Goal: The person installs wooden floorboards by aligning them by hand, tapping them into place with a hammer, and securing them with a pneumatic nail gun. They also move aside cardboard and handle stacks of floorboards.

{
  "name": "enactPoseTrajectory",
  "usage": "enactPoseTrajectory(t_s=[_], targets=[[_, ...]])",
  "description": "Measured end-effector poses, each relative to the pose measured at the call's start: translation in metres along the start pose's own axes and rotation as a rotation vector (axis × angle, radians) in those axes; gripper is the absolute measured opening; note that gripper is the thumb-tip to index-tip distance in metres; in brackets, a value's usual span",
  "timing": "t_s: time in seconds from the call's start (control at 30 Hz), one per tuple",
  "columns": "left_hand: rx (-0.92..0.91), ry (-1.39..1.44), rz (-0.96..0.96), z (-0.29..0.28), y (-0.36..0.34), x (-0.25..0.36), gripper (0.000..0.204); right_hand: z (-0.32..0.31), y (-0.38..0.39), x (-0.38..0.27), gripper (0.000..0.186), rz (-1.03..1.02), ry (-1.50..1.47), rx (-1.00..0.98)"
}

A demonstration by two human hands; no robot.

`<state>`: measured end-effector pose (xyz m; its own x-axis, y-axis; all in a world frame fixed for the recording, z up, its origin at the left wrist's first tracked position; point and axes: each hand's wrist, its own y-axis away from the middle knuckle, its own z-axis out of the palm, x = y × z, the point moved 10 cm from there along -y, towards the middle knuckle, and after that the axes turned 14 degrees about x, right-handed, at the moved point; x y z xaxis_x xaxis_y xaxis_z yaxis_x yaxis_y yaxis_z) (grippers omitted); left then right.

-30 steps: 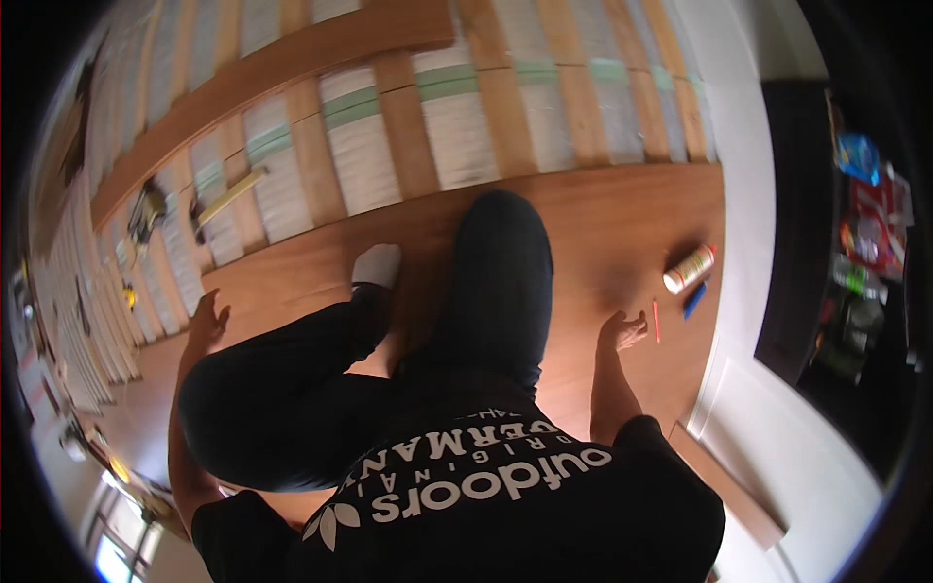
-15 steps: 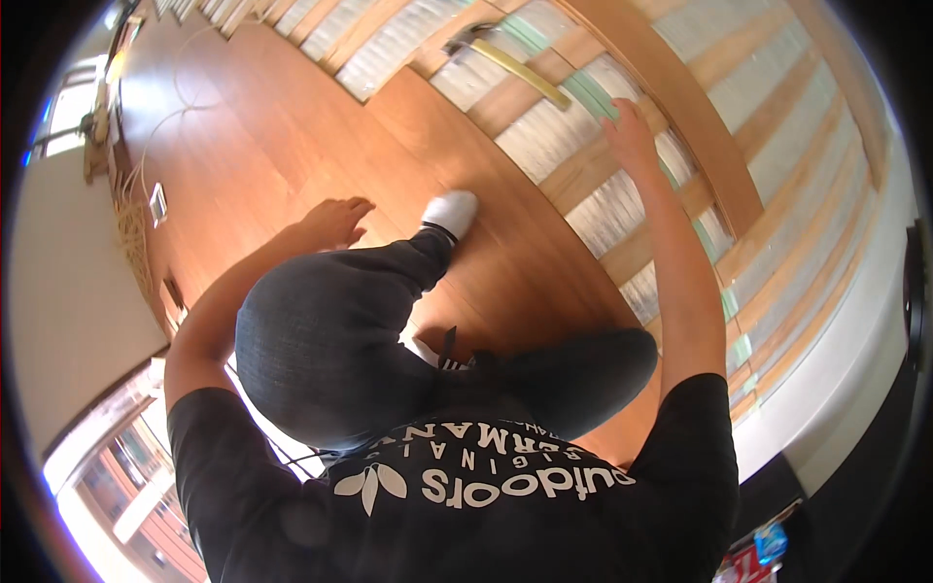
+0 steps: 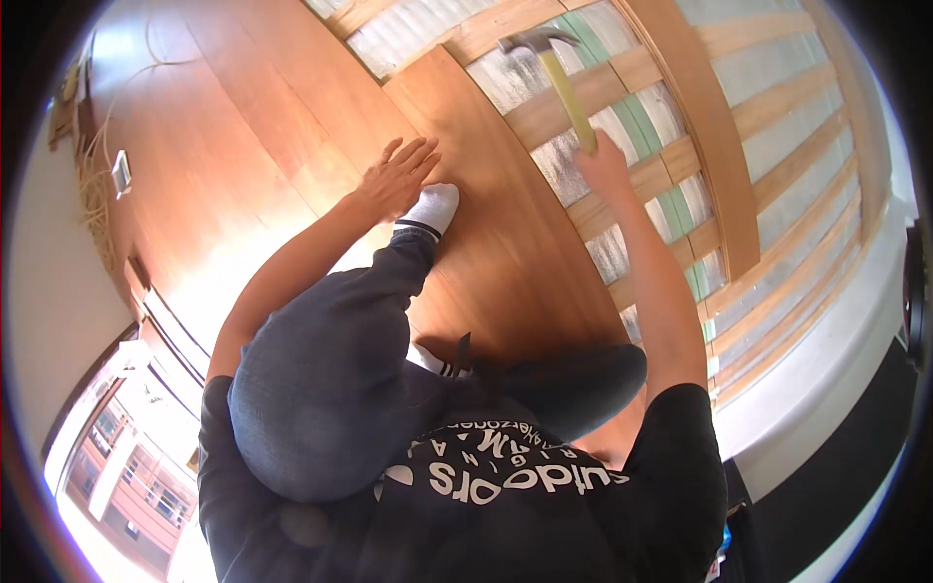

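Observation:
My right hand [image 3: 604, 167] is closed round the lower end of a claw hammer [image 3: 567, 95]. The hammer has a yellow handle and a dark metal head, which points away from me over the wooden battens [image 3: 573, 109]. My left hand [image 3: 397, 180] is stretched out with its fingers apart, just beyond my white-socked foot [image 3: 431, 208]. It is over the laid brown floorboards [image 3: 486, 262]; whether the palm presses on them I cannot tell.
A loose brown plank [image 3: 702, 136] lies across the battens to the right. Silvery sheeting [image 3: 544, 165] and green strips show between the battens. At the left, a pale cable [image 3: 148, 87] runs over the floor near a small white-framed plate [image 3: 121, 175]. A bright doorway stands lower left.
My right hand has taken hold of the hammer's handle, and the hammer has turned more upright. My left hand has moved right and forward, beside my foot. The view has shifted slightly.

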<state>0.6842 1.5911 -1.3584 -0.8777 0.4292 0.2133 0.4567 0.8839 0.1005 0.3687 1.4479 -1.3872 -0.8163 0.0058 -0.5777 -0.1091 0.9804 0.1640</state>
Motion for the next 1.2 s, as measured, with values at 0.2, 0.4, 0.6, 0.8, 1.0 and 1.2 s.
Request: enactPoseTrajectory(t_s=[0.2, 0.4, 0.6, 0.8, 1.0, 1.2], targets=[[-0.092, -0.093, 0.109, 0.012, 0.009, -0.02, 0.069, -0.035, 0.073, 0.058, 0.047, 0.234, -0.137, -0.152], [-0.092, -0.018, 0.143, 0.017, -0.017, -0.015, 0.092, -0.024, 0.083, 0.109, 0.053, 0.13, 0.271, -0.171], [-0.152, -0.084, 0.202, 0.016, -0.002, -0.025, 0.086, 0.005, 0.107, 0.092, 0.071, 0.225, 0.373, -0.35], [-0.12, 0.268, 0.253, 0.008, -0.061, -0.06, 0.053, -0.05, 0.069, 0.091, 0.055, 0.135, 0.459, -0.09], [0.517, -0.076, -0.206, -0.077, -0.311, -0.256, 0.053, -0.067, 0.085, 0.055, 0.055, 0.001, 0.381, 0.12], [0.465, -0.303, -0.208, -0.071, -0.434, -0.318, 0.04, -0.059, 0.149, -0.008, 0.035, 0.171, 0.111, 0.088]])
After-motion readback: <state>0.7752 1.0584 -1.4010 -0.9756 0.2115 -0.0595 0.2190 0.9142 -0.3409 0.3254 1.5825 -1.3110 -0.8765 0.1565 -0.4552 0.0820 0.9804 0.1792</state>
